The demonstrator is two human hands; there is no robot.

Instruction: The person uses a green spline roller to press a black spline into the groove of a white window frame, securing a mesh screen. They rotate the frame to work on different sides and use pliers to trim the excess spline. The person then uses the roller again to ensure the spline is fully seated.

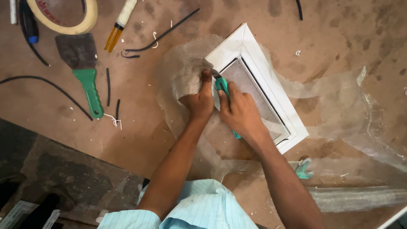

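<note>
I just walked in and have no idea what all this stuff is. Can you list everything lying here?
window frame: one, white, centre of the table, mesh fitted inside
loose mesh: one sheet, pale grey, under and around the frame
cutter: one, teal handle, at the frame's inner edge
putty knife: one, green handle, upper left
tape roll: one, cream, top left corner
screwdriver: one, amber and white handle, top left
rubber strips: several, black, scattered on the left
table: one, brown, stained
shirt: one, light blue, bottom edge
left hand: pressing mesh at the frame's corner
right hand: gripping the cutter
</note>
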